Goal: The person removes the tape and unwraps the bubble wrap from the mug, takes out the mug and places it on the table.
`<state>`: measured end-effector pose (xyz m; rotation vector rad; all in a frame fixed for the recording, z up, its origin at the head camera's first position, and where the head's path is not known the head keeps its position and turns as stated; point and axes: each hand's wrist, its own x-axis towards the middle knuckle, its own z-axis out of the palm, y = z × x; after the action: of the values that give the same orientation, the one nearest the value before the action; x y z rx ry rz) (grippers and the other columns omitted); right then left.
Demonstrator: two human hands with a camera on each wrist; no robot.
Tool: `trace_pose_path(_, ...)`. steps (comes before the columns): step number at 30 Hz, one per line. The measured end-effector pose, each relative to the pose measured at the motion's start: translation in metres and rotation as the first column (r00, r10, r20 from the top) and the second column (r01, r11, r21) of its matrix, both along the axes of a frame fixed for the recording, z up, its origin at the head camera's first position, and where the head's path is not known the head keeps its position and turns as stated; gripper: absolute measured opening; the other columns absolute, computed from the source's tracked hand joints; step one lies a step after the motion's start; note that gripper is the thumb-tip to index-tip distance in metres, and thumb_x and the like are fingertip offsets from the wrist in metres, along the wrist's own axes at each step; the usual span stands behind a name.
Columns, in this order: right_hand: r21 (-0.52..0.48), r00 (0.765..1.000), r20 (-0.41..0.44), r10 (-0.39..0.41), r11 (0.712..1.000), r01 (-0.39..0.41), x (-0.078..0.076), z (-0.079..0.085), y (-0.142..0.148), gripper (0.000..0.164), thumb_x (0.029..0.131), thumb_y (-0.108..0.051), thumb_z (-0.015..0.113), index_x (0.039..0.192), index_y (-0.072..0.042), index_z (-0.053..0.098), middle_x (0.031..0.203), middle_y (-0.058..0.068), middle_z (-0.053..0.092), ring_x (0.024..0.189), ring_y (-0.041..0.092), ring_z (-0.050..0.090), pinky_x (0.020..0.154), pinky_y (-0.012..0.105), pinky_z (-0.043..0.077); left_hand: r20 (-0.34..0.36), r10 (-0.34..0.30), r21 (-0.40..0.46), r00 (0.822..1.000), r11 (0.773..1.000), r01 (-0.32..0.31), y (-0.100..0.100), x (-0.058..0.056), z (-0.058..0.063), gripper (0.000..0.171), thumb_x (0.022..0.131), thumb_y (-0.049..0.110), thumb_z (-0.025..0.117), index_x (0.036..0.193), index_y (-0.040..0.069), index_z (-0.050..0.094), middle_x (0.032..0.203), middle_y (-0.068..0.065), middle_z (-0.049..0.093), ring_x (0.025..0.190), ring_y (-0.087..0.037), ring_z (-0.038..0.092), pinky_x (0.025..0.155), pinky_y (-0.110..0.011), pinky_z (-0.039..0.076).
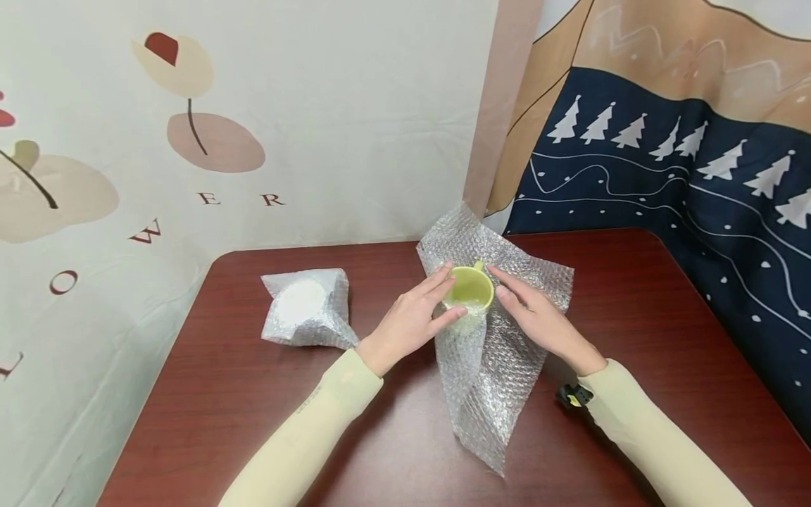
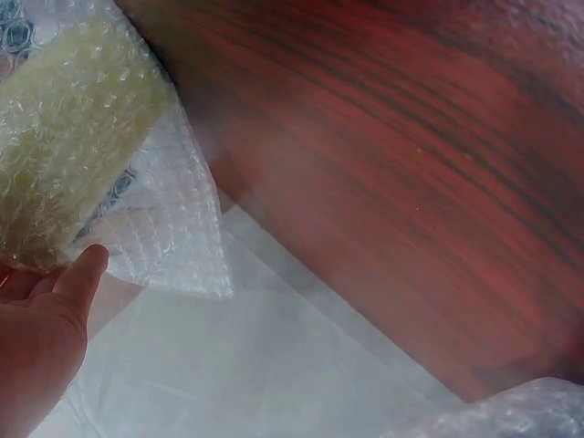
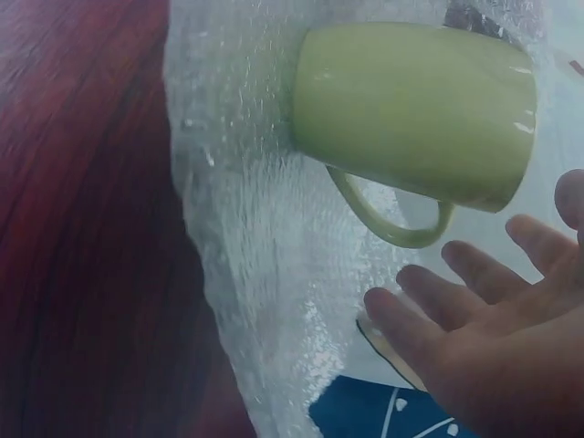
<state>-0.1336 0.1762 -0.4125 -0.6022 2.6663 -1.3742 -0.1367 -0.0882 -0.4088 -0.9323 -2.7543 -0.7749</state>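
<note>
Two cloth hangings are forming the backdrop: a pale one (image 1: 355, 105) is covering the far and left sides, and a dark blue one with white trees (image 1: 633, 176) is hanging at the far right. A reddish-brown table (image 1: 203, 401) is giving everything a flat, steady base. Right of its middle, a bubble-wrap sheet (image 1: 500, 373) is lying with corners pointing far and near, probably so that film is reaching out on several sides of what it is bearing. To the left, a wrapped bundle (image 1: 304, 306) is sitting off the sheet, likely so that it is not crowding it. The left hand (image 1: 415, 310) is resting open, fingers mostly straight, along the mug's left side, apparently holding film against the wall. The right hand (image 1: 538, 313) is hovering open just to the right, gripping nothing, seemingly guarding that side. The green mug (image 1: 472, 283) is standing upright on the sheet between the hands, with film lapping over its near rim. A small black device (image 1: 573, 396) is sitting at the right cuff. The mug's handle (image 3: 411, 239) is pointing far, perhaps leaving the near wall smooth for the film
</note>
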Motion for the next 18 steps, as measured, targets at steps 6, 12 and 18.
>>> trace_pose_path(6, -0.025, 1.000, 0.017, 0.012, 1.000, -0.012, -0.0044, -0.0049, -0.0042, 0.050, 0.112, -0.036, 0.045, 0.159, -0.019, 0.044, 0.161, 0.009, 0.043, 0.147, 0.034, 0.041, 0.114, 0.059, 0.038, 0.007, 0.003, 0.012, 1.000, 1.000, -0.003, -0.0009, 0.0003, -0.0007, 0.065, 0.103, 0.045, 0.063, 0.152, 0.004, 0.051, 0.167, -0.008, 0.033, 0.149, -0.024, 0.040, 0.115, -0.040, 0.041)
trace_pose_path(12, -0.095, 0.999, 0.034, 0.032, 0.995, -0.028, -0.0051, -0.0061, -0.0053, 0.050, 0.111, -0.033, 0.050, 0.159, -0.019, 0.045, 0.161, 0.009, 0.043, 0.143, 0.035, 0.047, 0.108, 0.056, 0.046, 0.016, 0.012, 0.025, 1.000, 1.000, -0.012, -0.0009, 0.0016, -0.0013, 0.065, 0.103, 0.044, 0.063, 0.152, 0.004, 0.051, 0.167, -0.007, 0.031, 0.148, -0.024, 0.040, 0.116, -0.039, 0.040)
trace_pose_path(18, -0.136, 0.998, 0.054, 0.024, 0.991, -0.016, -0.0046, -0.0058, -0.0057, 0.049, 0.110, -0.032, 0.052, 0.158, -0.018, 0.046, 0.160, 0.009, 0.045, 0.142, 0.034, 0.048, 0.107, 0.055, 0.048, 0.024, 0.007, 0.035, 1.000, 0.999, -0.008, -0.0001, 0.0025, -0.0012, 0.064, 0.104, 0.043, 0.062, 0.152, 0.003, 0.050, 0.168, -0.008, 0.031, 0.149, -0.025, 0.039, 0.117, -0.040, 0.039)
